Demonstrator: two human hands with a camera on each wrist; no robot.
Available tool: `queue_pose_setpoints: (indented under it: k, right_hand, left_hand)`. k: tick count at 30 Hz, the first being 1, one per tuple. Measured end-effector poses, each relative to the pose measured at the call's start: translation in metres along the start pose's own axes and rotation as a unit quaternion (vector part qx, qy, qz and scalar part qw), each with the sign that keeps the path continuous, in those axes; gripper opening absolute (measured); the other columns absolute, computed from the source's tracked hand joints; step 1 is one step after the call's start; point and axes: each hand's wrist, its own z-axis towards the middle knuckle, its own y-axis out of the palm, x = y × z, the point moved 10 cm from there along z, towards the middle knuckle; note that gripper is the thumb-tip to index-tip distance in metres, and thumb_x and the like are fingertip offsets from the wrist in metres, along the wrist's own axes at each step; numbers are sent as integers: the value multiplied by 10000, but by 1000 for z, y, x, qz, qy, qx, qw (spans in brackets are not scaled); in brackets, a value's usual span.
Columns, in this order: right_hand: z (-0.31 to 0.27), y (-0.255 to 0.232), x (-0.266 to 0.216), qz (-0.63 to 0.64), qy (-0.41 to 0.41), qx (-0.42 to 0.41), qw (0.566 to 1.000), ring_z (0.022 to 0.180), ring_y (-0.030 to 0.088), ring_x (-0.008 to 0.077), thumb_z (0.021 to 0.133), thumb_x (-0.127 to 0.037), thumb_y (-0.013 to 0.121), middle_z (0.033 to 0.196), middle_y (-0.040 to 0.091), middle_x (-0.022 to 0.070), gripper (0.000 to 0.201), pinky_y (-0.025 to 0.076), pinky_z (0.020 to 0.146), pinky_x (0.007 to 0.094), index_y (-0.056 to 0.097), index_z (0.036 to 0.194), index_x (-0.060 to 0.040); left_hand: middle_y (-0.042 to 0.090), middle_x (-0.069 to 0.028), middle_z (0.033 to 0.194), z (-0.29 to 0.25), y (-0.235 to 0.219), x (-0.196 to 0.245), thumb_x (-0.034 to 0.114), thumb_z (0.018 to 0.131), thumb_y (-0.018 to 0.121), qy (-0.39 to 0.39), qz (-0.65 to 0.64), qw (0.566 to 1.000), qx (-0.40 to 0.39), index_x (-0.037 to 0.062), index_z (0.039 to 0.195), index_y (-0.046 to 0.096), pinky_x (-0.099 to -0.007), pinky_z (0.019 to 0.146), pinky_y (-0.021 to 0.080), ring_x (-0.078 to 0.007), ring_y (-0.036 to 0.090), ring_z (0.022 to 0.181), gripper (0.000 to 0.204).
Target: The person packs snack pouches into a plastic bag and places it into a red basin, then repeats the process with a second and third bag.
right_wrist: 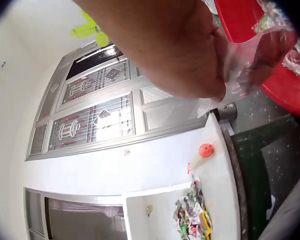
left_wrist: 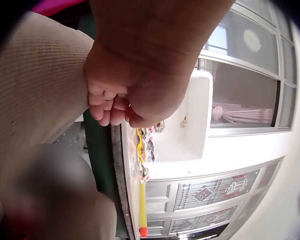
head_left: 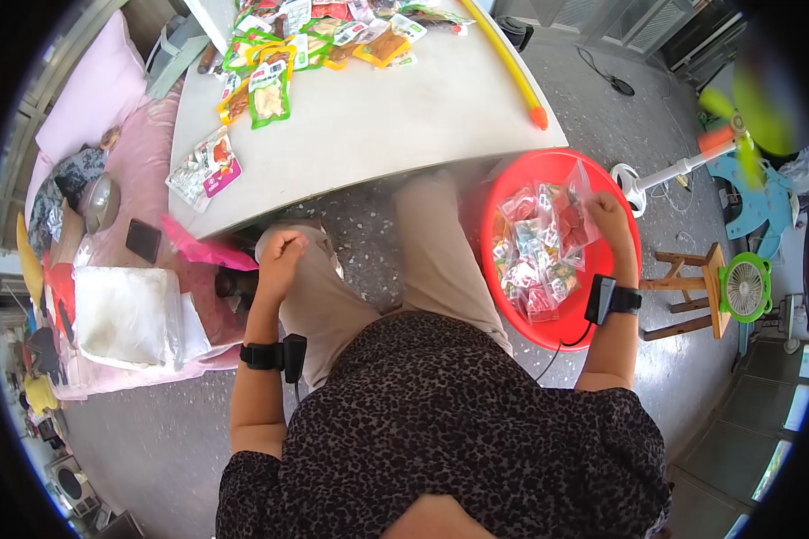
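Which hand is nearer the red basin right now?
The right hand. It is over the red basin, pinching a clear packet above the packets piled inside. The left hand is curled in a fist at the left knee, well away from the basin, holding nothing.

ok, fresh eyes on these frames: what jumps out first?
The bright red basin on the floor at the person's right, full of clear snack bags, with the right hand holding one clear plastic bag over it. Next, the heap of colourful snack packets at the far end of the white table, with a yellow stick along its right edge. The left hand sits curled and holds nothing, above the left knee.
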Motion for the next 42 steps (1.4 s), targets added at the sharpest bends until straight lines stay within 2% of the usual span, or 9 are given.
queue_pose_setpoints:
  k: [5,12,18,25,28,30,33,35,42]
  right_hand:
    - [-29,30,130,-136,53,64,987,555,499,276,721,-171,531,598,501,171,178,391,516,348,479,709,0]
    - [-89,104,230,-218,146,-18,965,575,541,259,678,-171,522,595,535,150,146,423,546,359,513,676,-25]
    - [-109,86,287,-201,198,-5,959,613,548,280,673,-172,510,623,543,155,144,423,554,371,512,671,-28]
    - [-107,-62,252,-402,136,146,894,673,550,370,791,-160,365,706,555,203,169,422,541,468,479,756,-41]
    - [-124,-88,272,-420,249,98,867,785,541,381,757,-126,388,812,558,213,143,428,630,472,489,814,-43]
    - [-137,-95,273,-387,305,154,857,807,537,376,755,-137,376,830,553,209,172,428,659,471,494,847,-53]
    - [-119,-71,313,-317,231,169,904,755,548,361,712,-116,392,779,556,207,166,421,643,443,516,786,-34]
    - [-104,-41,253,-238,241,185,922,715,543,359,688,-100,407,748,556,196,146,420,622,420,511,750,-18]
    - [-5,72,116,-130,-11,174,976,696,538,282,696,-77,482,730,552,154,117,419,653,346,533,770,-1]
  left_hand:
    - [544,-60,841,-2,-5,-2,101,803,461,1,-48,999,22,9,881,507,-229,682,415,-106,507,752,129]
    - [535,-53,872,-3,-8,-10,108,812,454,-29,-52,998,20,30,899,484,-224,692,419,-108,510,789,120]
    - [530,-55,867,-4,-9,-11,110,811,456,-26,-42,999,21,30,900,484,-225,698,418,-104,505,777,122]
    - [545,-45,788,-6,-12,-5,106,797,481,7,-33,998,45,9,878,508,-213,649,407,-91,498,705,129]
    - [541,-32,763,-6,-10,-3,110,792,490,10,-18,999,43,8,861,513,-203,632,398,-83,489,688,125]
    - [539,-27,756,-7,-9,-2,111,790,493,7,-24,999,49,8,852,514,-199,623,393,-79,484,681,122]
    - [540,-28,762,-6,-11,-7,107,790,493,12,-39,998,51,8,851,513,-203,621,398,-80,486,679,118]
    - [539,-26,764,-9,-14,-1,100,790,492,0,-74,996,59,9,852,512,-201,619,400,-79,487,680,113]
    - [538,-38,815,-40,-97,10,96,808,464,43,-47,987,146,32,881,502,-208,649,415,-95,512,737,104]
